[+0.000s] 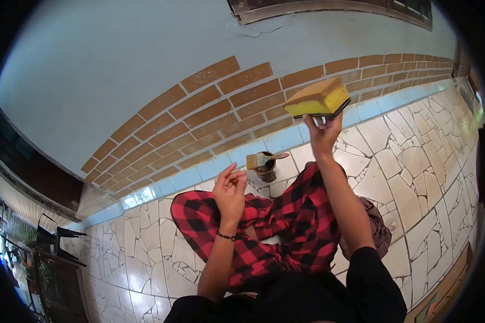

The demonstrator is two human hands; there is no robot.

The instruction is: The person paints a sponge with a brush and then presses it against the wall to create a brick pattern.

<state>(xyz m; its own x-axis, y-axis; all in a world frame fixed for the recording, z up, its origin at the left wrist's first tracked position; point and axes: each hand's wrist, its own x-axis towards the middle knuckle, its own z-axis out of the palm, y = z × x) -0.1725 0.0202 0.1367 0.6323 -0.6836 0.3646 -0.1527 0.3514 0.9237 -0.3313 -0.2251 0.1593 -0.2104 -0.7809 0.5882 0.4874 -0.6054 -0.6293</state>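
My right hand (326, 137) is raised and grips a thick yellow sponge block (334, 100) from below by its dark backing. The sponge's upper face is coated in brown paint and tilts toward the wall. My left hand (230, 191) hovers above my left thigh, palm up, fingers loosely bent and apart, holding nothing. Just beyond it, a small dark tin (267, 174) stands on the floor by the wall. Across its rim lies a paintbrush (261, 160), with brown-stained bristles to the left and a red-tipped handle to the right.
Brown brick shapes (205, 106) with pale joints cover the lower part of the light blue wall (118, 59). Light blue tiles (221, 160) edge the wall's foot. A dark crumpled bundle (380, 229) lies beside my right leg. Black chairs (62, 239) stand far left on the tiled floor (145, 237).
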